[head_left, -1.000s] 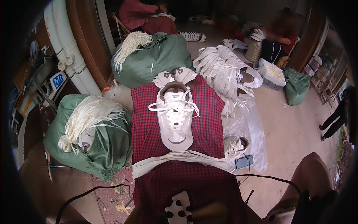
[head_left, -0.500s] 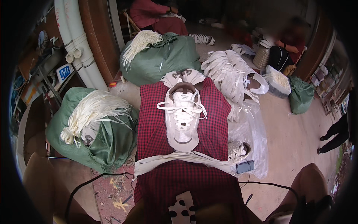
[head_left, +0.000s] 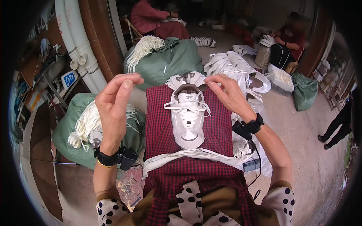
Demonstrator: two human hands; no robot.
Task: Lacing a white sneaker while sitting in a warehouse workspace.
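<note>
A white sneaker (head_left: 188, 130) with a brown collar lies on the red-and-black checked apron (head_left: 160, 124) over my lap, its toe toward me. Its white lace (head_left: 187, 106) crosses the tongue, with loops and ends out to both sides. My left hand (head_left: 117, 100) is raised to the left of the sneaker, fingers bent, thumb apart, nothing in it. On the other side, my right hand (head_left: 229, 94) hovers beside the collar; its fingers curve inward and hold nothing visible. Neither hand touches the sneaker. Beyond it sit more white shoes (head_left: 194, 79).
Green sacks (head_left: 173, 58) topped with bundles of white laces (head_left: 145, 49) stand at left and far left. A pile of white shoes (head_left: 222, 64) lies to the right. Near my right forearm is a small grey device (head_left: 252, 165) with a black cable. Two people sit farther back.
Both my hands have come up into view, one on each side of the sneaker. The sneaker and its lace look the same. The person at the far right has shifted position.
</note>
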